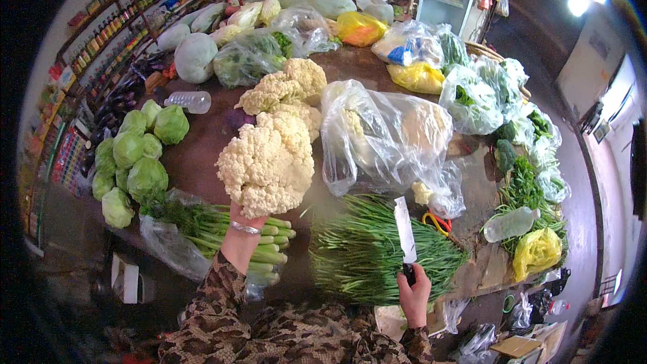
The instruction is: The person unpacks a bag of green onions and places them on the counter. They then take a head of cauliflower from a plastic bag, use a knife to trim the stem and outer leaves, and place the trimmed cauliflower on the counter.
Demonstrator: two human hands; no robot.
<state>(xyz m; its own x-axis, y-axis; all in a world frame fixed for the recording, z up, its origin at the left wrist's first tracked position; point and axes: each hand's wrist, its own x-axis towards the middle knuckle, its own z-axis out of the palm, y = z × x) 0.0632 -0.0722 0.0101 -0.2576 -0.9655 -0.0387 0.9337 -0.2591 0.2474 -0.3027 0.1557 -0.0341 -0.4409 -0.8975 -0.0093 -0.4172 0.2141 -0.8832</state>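
Observation:
From beneath, my left hand (248, 216) supports a cauliflower head (268, 167), whose curds hide most of the fingers. More cauliflower heads (290, 83) lie just beyond it. My right hand (415, 293) grips the black handle of a knife (405, 230), its blade pointing away from me above a spread of thin green stalks (364, 253). A clear plastic bag (386, 136) with cauliflower inside lies in front of my hands. Near the knife are scissors (435, 223) with red and yellow handles and a small cauliflower piece (421, 193).
Round green cabbages (146, 177) are heaped at left, beside a clear plastic bottle (188, 102). Bundled leafy stalks (268, 242) lie by my left wrist. Winter melons (303, 0) and bagged greens (252, 55) line the far side. Bagged vegetables (470, 96) and another bottle (510, 224) edge the right.

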